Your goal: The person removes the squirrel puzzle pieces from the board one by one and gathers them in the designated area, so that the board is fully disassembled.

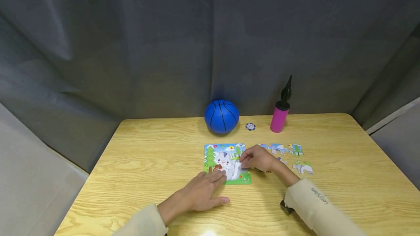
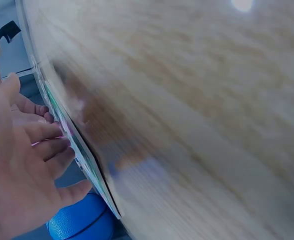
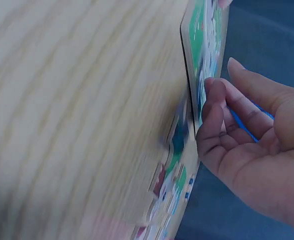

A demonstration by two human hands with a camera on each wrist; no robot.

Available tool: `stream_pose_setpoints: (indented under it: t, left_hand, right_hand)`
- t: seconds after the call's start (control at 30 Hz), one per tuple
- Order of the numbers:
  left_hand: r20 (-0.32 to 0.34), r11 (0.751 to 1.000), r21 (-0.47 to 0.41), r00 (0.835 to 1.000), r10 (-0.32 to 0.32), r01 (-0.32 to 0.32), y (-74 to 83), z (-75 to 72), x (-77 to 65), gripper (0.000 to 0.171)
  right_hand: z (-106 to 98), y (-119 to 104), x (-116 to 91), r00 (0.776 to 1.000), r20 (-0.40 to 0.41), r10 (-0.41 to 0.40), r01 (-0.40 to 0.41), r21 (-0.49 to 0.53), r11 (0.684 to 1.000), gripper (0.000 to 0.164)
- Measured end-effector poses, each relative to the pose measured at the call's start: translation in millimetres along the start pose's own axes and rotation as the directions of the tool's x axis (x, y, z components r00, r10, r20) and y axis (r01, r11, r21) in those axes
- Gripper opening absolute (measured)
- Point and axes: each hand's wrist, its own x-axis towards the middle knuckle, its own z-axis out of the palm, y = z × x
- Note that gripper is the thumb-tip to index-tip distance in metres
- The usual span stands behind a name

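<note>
A jigsaw puzzle (image 1: 210,156) with a squirrel picture lies flat on the wooden table, its trees and flowers showing too. My left hand (image 1: 206,190) rests its fingertips on the lower left part, fingers extended and thumb spread away. At the puzzle's right edge is my right hand (image 1: 259,158), its fingers bent down onto the picture beside the squirrel's tail. In the right wrist view the thumb (image 3: 257,82) stands a little apart from the bent fingers (image 3: 214,97); whether a piece is between them is hidden. Loose puzzle pieces (image 1: 303,167) lie right of that hand.
Behind the puzzle sits a blue basketball (image 1: 221,116). A poker chip (image 1: 250,126) lies to its right, and a pink hand pump (image 1: 279,119) with a black nozzle stands farther right. Dark cloth (image 1: 164,46) hangs behind the table (image 1: 154,148).
</note>
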Motion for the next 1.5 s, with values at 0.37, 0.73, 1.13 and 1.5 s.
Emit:
stream_pose_setpoints:
  t: [0.37,0.73,1.13,1.5]
  left_hand:
    - [0.007,0.998,0.054,1.0,0.014,-0.014,0.8,4.8,-4.7,0.078]
    - [0.027,1.0,0.029,1.0,0.01,-0.011,0.3,7.7,-5.2,0.078]
    - [0.038,1.0,0.019,0.999,0.002,-0.003,-0.4,8.5,-6.1,0.078]
    - [0.036,1.0,0.015,0.999,-0.003,0.002,0.4,7.5,-6.6,0.077]
  right_hand:
    - [11,-11,-1,0.997,-0.035,0.066,-0.07,-0.109,0.992,0.01]
    - [15,-12,-2,0.999,-0.039,0.033,-0.039,-0.171,0.984,0.011]
    - [12,-12,1,0.999,-0.034,-0.01,0.006,-0.135,0.991,0.004]
    - [3,-14,-3,0.997,-0.008,-0.076,0.076,-0.029,0.997,0.003]
